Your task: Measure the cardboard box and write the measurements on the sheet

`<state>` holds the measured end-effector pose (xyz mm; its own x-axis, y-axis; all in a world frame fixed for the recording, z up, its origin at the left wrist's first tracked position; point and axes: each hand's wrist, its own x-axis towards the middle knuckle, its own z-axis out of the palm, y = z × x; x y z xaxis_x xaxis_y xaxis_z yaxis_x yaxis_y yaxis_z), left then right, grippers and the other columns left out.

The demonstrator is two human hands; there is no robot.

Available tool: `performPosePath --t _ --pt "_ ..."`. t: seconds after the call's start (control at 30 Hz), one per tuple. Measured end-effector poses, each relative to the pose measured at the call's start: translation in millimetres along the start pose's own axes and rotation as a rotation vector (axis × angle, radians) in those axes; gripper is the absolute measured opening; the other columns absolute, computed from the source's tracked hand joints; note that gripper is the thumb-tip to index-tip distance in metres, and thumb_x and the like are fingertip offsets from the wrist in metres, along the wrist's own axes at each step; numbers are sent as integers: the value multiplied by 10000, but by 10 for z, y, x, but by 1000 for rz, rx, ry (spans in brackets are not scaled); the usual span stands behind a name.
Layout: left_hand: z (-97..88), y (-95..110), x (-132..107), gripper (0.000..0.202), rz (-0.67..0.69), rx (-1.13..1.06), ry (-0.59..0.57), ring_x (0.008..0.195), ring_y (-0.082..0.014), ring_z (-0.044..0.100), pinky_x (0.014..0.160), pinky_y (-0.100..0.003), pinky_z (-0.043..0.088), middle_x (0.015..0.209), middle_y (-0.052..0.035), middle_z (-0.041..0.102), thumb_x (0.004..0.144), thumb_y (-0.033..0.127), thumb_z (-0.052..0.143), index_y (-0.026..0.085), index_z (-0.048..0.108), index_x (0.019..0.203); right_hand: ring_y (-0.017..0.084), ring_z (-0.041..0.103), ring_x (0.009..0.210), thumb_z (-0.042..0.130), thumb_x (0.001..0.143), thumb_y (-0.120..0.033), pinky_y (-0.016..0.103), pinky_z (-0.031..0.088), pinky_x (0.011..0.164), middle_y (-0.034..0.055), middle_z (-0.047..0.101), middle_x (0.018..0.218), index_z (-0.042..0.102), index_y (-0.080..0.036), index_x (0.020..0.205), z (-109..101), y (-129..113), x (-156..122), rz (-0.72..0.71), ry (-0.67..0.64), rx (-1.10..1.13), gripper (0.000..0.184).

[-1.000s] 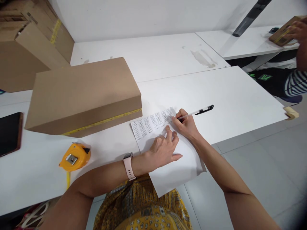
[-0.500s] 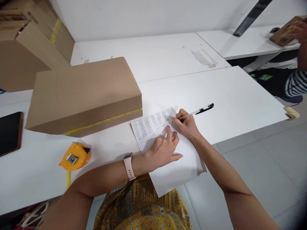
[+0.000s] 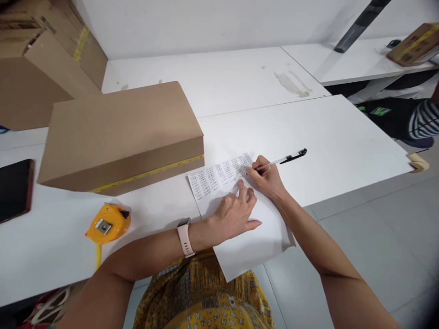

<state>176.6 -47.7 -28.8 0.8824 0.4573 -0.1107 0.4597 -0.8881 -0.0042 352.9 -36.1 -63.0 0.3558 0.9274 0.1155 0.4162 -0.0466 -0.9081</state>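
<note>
A white sheet of paper [image 3: 219, 256] lies at the table's front edge, its lower part hanging past it. Rows of small handwriting fill its upper part. Fingers apart, my left hand [image 3: 233, 214] rests on the sheet, with its fingertips just below the writing. My right hand [image 3: 266, 179] pinches a pen [image 3: 291, 158] with a clear barrel and black cap end; its tip is at the right end of the written rows. Behind the sheet, to the left, stands a closed brown cardboard box [image 3: 120, 132] with a yellow printed band along its side.
A yellow tape measure [image 3: 109, 224] lies left of my left forearm, and a dark phone [image 3: 15, 191] farther left. More cardboard boxes [image 3: 37, 73] stand at the back left. At the right are another box [image 3: 414, 45] and a person's striped sleeve [image 3: 424, 118].
The co-worker's hand at the far right has left the box there and gone out of view. My hands, the pen and the paper show hardly any movement.
</note>
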Motion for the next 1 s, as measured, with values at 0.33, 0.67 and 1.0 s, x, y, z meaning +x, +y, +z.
performPosePath --t 0.33,0.67,1.0 --pt "40 7 2 869 3 23 24 857 -263 736 617 -295 553 1536 -349 447 931 738 491 59 484 1474 98 347 538 658 805 -258 261 274 496 -60 412 588 437 -228 661 6 6 2 -15 9 2 266" --pt "12 4 2 878 4 16 11 869 -273 741 607 -293 553 1537 -358 439 929 736 497 51 479 1478 99 344 533 663 787 -242 261 270 489 -56 413 587 432 -229 649 4 -4 1 1 10 17 270" --pt "6 5 -4 870 11 27 19 860 -272 744 612 -294 558 1523 -362 454 935 731 490 43 487 1469 102 346 533 658 782 -230 263 270 490 -58 410 588 437 -230 650 2 -3 4 -2 21 12 257"
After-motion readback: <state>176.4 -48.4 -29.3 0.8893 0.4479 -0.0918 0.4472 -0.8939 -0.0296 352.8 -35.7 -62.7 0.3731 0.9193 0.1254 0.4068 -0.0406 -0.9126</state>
